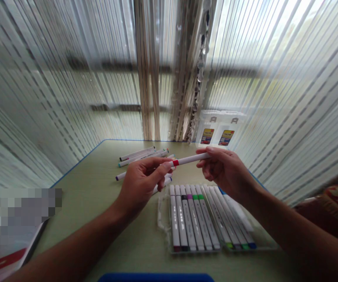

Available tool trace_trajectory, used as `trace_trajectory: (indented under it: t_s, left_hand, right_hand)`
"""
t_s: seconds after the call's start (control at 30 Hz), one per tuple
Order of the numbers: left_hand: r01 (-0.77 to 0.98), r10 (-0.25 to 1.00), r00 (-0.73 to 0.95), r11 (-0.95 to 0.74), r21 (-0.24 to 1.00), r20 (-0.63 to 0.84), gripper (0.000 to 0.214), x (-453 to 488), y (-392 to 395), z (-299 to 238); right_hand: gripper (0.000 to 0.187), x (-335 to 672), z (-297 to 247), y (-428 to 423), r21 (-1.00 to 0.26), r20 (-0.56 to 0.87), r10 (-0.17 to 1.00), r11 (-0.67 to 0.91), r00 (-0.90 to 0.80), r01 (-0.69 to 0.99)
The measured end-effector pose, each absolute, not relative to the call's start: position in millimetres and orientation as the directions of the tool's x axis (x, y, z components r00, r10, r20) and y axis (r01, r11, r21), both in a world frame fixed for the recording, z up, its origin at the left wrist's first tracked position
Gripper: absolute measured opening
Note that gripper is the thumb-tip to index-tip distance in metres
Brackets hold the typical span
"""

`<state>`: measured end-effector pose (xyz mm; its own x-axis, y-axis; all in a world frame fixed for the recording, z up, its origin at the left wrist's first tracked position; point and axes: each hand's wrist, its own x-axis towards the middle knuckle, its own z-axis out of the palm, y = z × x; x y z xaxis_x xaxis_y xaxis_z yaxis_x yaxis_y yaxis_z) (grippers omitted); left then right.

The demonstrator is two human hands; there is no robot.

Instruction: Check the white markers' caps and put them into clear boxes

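A white marker (190, 159) with a red band is held level above the table between both hands. My right hand (226, 172) pinches its right end with closed fingers. My left hand (142, 182) is curled, its thumb and fingertips closed on the marker's left end by the red band. Below them lies a clear plastic case (164, 219), open flat, with several white markers (195, 217) side by side, their coloured bands and tips showing.
Several loose markers (142, 156) lie on the green table (98, 188) behind my hands. A clear box with labels (218, 131) stands at the back by striped curtains. A book or paper (7, 250) lies at the left edge. A blue object (157, 277) sits at the near edge.
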<state>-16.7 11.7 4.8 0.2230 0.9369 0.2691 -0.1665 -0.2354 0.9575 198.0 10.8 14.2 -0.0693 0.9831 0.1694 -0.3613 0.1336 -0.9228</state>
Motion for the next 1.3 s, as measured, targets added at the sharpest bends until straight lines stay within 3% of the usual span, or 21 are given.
trace_trajectory:
  t_s: [0.6, 1.0, 1.3]
  left_hand:
    - [-0.06, 0.948, 0.205, -0.238, 0.97, 0.245, 0.02, -15.5, 12.8, 3.0]
    - [0.056, 0.913, 0.322, -0.282, 0.958, 0.251, 0.018, -12.0, 2.0, 3.4]
    - [0.095, 0.894, 0.39, -0.278, 0.956, 0.221, 0.02, -9.7, 1.2, 3.8]
  right_hand:
    - [0.024, 193.4, 10.1, 4.5, -0.942, 0.187, 0.961, 0.117, -0.205, -0.315]
    - [0.022, 185.7, 3.9, 1.6, -0.984, 0.179, 0.942, 0.174, -0.285, -0.046]
    - [0.015, 184.1, 10.2, -2.5, -0.964, 0.226, 0.946, 0.251, -0.231, 0.084]
